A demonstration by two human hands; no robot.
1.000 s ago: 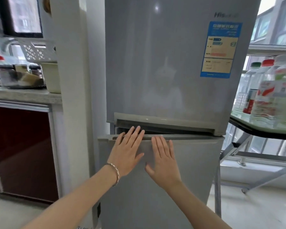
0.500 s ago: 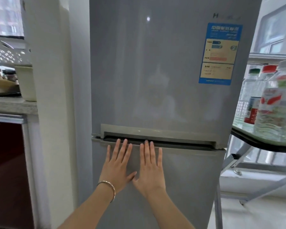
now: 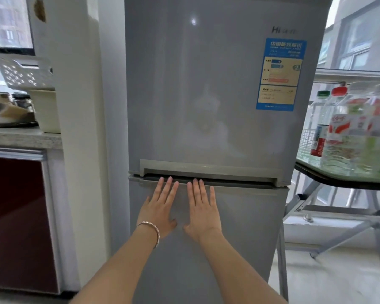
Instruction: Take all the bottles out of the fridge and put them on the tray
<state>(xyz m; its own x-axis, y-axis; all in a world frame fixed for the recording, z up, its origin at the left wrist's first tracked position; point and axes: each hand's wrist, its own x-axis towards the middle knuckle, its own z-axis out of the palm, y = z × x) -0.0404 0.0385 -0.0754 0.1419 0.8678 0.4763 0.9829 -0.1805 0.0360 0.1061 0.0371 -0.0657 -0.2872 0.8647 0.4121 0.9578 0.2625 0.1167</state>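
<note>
A tall grey fridge (image 3: 206, 95) with two doors fills the middle of the view, and both doors sit flush. My left hand (image 3: 160, 207), with a bracelet on the wrist, lies flat on the lower door (image 3: 250, 227) just under the handle slot. My right hand (image 3: 201, 210) presses flat beside it, fingers straight and pointing up. Several plastic bottles (image 3: 342, 132) with red, green and white caps stand on a pale green tray (image 3: 329, 175) at the right, on a folding table. Nothing of the fridge's inside shows.
A stone counter (image 3: 24, 137) at the left carries a white perforated basket (image 3: 22, 72), jars and a cream tub. A dark red cabinet front (image 3: 15, 216) is below it. The table's metal legs (image 3: 338, 227) cross at the right, above a light floor.
One second ago the lower door stood ajar with a gap at its top. Both hands pushed it in, and now it sits flush under the upper door. The view moved closer.
</note>
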